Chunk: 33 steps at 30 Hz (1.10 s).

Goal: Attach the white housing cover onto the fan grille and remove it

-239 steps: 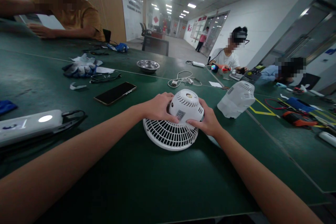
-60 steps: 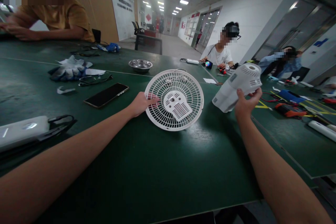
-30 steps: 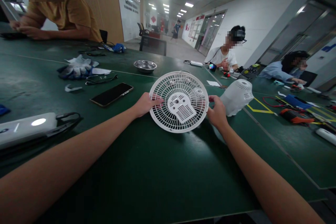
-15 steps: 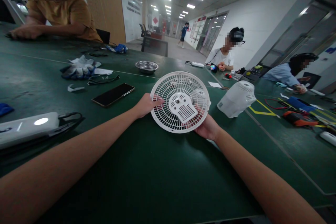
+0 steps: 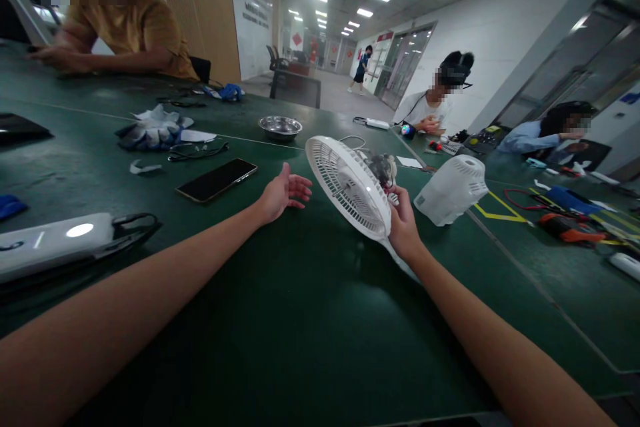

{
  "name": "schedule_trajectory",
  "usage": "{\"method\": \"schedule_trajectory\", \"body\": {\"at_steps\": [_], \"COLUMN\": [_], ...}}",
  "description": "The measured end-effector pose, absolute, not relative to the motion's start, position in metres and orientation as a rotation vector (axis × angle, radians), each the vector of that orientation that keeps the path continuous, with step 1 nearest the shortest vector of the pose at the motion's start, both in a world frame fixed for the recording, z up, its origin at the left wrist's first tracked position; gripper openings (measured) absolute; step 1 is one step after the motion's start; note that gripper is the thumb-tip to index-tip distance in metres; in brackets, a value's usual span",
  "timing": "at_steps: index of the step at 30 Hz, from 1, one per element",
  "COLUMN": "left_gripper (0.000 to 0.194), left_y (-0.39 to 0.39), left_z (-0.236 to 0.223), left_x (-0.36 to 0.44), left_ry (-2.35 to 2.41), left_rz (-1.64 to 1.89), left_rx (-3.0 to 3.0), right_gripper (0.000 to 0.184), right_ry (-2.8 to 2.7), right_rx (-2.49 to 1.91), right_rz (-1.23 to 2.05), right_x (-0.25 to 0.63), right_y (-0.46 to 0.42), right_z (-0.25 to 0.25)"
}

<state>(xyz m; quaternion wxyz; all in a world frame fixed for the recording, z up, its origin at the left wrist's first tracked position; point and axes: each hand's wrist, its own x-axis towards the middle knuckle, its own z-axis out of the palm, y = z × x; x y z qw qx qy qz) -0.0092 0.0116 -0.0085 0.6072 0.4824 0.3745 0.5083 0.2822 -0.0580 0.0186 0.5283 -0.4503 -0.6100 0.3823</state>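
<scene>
A round white fan grille (image 5: 345,183) is tilted over the green table, its slotted face turned to the left. Behind it shows a fan motor (image 5: 383,168) with wires. My right hand (image 5: 403,223) grips the grille's right side near the motor; its fingertips are partly hidden. Off to the left of the grille, my left hand (image 5: 286,195) is open with fingers apart, touching nothing. A white plastic housing (image 5: 450,190) stands on the table just right of my right hand.
Left of my left hand lie a black phone (image 5: 217,180), work gloves (image 5: 153,128) and a white device with a lit spot (image 5: 60,245). A metal bowl (image 5: 280,127) sits farther back. An orange multimeter (image 5: 570,227) is at right. Several people are around the room.
My left hand has let go of the grille. The grille has turned from facing me to facing left, showing the motor behind it, with my right hand still on it.
</scene>
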Motion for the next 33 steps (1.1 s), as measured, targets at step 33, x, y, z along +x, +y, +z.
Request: {"method": "schedule_trajectory", "body": {"at_steps": [33], "left_gripper": [0.039], "left_y": [0.01], "left_z": [0.0], "left_x": [-0.006], "left_ry": [1.009], "left_rz": [1.14], "left_rx": [1.142], "right_gripper": [0.059], "right_ry": [-1.073], "right_rx": [-1.226], "right_rz": [1.0], "right_x": [0.319], "right_y": [-0.011], "right_z": [0.008]}}
